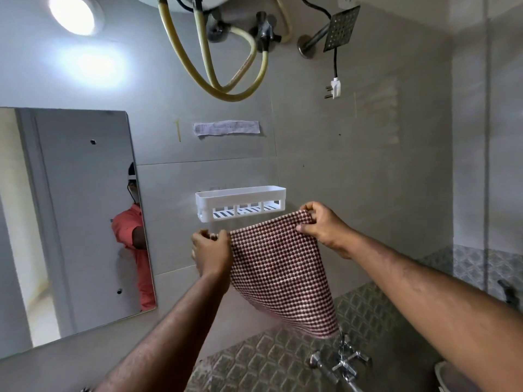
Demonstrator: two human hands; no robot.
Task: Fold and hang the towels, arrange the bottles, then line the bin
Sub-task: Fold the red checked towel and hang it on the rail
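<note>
Below the white shelf (240, 203), the checked towel (278, 267) is pinched at its top corners by the left hand (211, 251) and right hand (325, 224), both closed on it; its lower edge hangs free above the tap (339, 363).

White shelf (240, 203) just above towel (280, 273).

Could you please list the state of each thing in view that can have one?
checked towel: held up by its top edge, hanging free
left hand: gripping towel's left corner
right hand: gripping towel's right corner
white wall rack: looks empty
power plug: unplugged, dangling
ceiling light: on
</note>
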